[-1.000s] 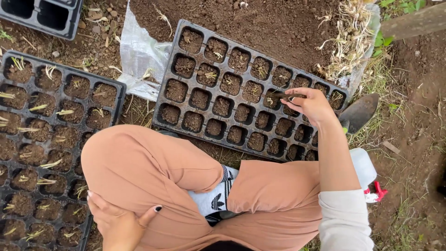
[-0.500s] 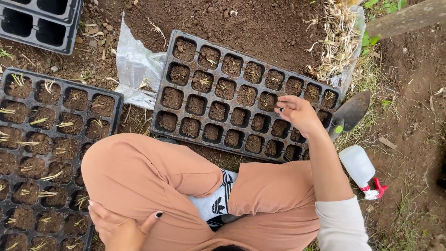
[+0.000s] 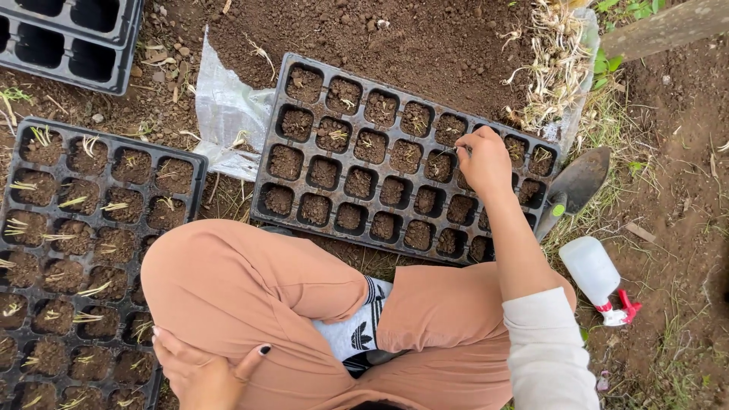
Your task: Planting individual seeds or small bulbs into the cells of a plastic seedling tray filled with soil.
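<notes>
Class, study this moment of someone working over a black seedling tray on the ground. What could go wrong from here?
1. The right hand pinches a thin pale seedling over the black plastic cell tray; a hard push could snap it.
2. The forearm crosses planted cells and might flatten sprouts.
3. The white spray bottle with red trigger lies beside the elbow and could be knocked.

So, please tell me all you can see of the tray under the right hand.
The tray is black, thin plastic by its look, with rows of square cells filled with dark soil. Several cells hold small pale seedlings. It lies flat, at a slant, on bare soil and grass before the knees. The right hand rests on a far cell.
</notes>
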